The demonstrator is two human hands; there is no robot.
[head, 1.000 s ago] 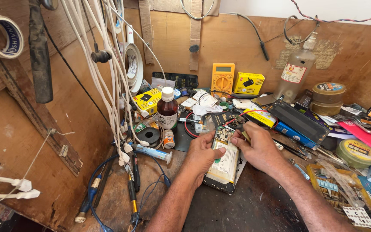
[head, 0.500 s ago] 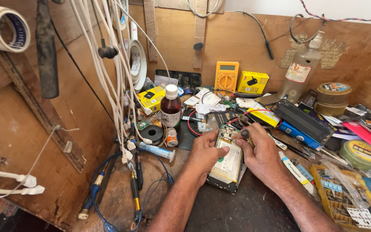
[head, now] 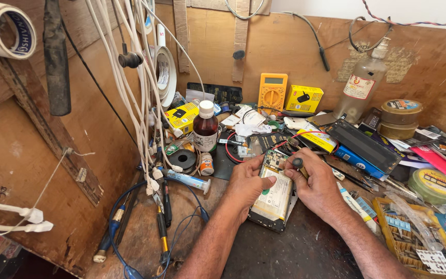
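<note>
The left hand (head: 246,181) still holds the open phone (head: 274,191) down; the right hand (head: 316,186) now grips a small tool (head: 300,166) over it.

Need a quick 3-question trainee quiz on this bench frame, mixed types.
1. True or false: the left hand rests on the opened phone.
2. What does the right hand hold? A) a dark-handled tool B) the brown bottle C) the yellow multimeter
3. What stands just left of the phone, white-capped?

Key:
1. True.
2. A: the tool, its tip hidden by the fingers.
3. The brown bottle; the multimeter leans against the back wall.
</note>
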